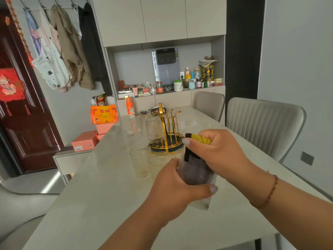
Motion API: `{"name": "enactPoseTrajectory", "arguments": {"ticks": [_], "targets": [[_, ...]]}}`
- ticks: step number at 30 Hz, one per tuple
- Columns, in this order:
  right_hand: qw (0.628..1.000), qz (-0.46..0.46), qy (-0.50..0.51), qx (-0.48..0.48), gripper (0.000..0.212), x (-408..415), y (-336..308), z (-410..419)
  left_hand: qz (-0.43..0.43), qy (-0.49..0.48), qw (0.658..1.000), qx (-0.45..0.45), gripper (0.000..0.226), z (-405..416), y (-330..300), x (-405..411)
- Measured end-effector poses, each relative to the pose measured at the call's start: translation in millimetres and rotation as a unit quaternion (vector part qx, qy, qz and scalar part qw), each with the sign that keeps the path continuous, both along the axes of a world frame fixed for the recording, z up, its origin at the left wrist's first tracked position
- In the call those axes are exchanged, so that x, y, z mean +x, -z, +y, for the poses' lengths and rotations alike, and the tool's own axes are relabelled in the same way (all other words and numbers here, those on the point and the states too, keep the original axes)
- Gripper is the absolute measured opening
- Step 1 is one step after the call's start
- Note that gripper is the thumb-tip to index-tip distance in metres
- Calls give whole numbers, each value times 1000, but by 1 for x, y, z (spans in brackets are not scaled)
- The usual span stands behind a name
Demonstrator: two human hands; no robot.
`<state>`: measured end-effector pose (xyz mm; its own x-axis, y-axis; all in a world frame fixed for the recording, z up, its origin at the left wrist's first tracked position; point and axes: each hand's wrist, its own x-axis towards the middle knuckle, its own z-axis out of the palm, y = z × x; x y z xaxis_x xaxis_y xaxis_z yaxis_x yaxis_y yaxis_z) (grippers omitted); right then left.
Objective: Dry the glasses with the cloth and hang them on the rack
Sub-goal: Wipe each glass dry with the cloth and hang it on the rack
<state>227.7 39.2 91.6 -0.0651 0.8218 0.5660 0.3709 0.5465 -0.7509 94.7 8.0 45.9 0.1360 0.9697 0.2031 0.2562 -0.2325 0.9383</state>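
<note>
Both forearms reach in from the bottom edge over a smooth, pale grey table with a faint stone sheen. On the right wrist sits a thin reddish braided bracelet. The left hand curls round a clear ribbed glass held above the tabletop, thumb across its near side; the glass looks dark because it is stuffed with cloth — a fuzzy fabric, purplish-grey inside the glass, with a twisted yellow part and a black edge rising out of it. The right hand grips that upper part in a fist, knuckles up. Just behind the hands stands a gold wire rack with upright prongs on a round base — one embossed glass hangs inverted on it. Two more patterned glasses, one at left and one nearer the hands, stand on the table beside the rack.
</note>
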Motion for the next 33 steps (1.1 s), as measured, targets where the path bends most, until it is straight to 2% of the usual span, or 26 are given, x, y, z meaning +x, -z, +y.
{"name": "enactPoseTrajectory", "arguments": {"ticks": [1,2,4,6,7,8,9,10,12,13,14,16,18,19,20,22,23,24,25,26,28,29,30,32,33], "targets": [[998,37,-44,-9,51,2,-1,1,-78,61,995,-28,57,1,0,-3],[991,81,-99,-22,50,5,0,1,-164,133,976,-61,55,1,0,-6],[964,155,-210,-50,50,9,2,4,-311,258,906,-127,62,-1,4,-9],[943,182,-272,-58,46,10,6,5,-384,338,842,-167,64,-1,9,-9],[943,180,-272,-61,45,11,7,7,-391,350,832,-180,64,0,11,-9],[948,175,-256,-67,46,11,6,8,-378,343,838,-191,65,0,14,-8],[956,171,-226,-76,52,11,6,9,-346,315,862,-194,68,1,14,-8],[964,166,-188,-83,55,11,5,10,-291,261,902,-184,72,1,13,-8],[985,128,-89,-78,52,8,4,12,-119,117,980,-110,83,1,7,-6],[993,89,-39,-66,52,5,5,12,-45,57,995,-72,86,0,5,-3],[997,53,-4,-53,52,1,5,11,-4,15,999,-48,85,-1,3,0],[999,20,13,-33,49,-4,4,9,3,-10,1000,-26,80,0,5,1],[999,26,-14,-30,46,-4,1,9,-67,33,997,-29,70,4,8,-3],[996,57,-50,-35,46,-2,0,10,-124,80,988,-42,65,5,7,-6],[988,105,-105,-48,45,0,0,9,-196,134,969,-67,65,5,8,-7],[950,198,-228,-85,41,4,1,9,-342,245,898,-132,70,2,11,-7],[928,225,-278,-99,40,5,2,8,-390,288,861,-151,67,1,12,-7],[914,239,-308,-109,37,6,3,7,-407,317,841,-160,64,1,14,-7],[915,232,-310,-110,35,6,2,6,-395,328,843,-160,62,2,16,-9],[928,211,-288,-105,37,6,1,6,-364,325,858,-158,64,3,19,-10],[970,140,-186,-75,42,6,-1,8,-266,239,923,-145,78,3,17,-9],[987,91,-123,-56,46,5,-2,9,-196,165,960,-111,85,3,14,-8],[997,37,-62,-37,48,3,-3,8,-130,108,984,-61,86,2,12,-5],[999,-35,16,-5,46,-3,-3,5,-41,36,998,24,77,-1,6,0],[999,-40,25,5,45,-6,-4,3,-28,22,999,39,71,-1,5,1]]}}
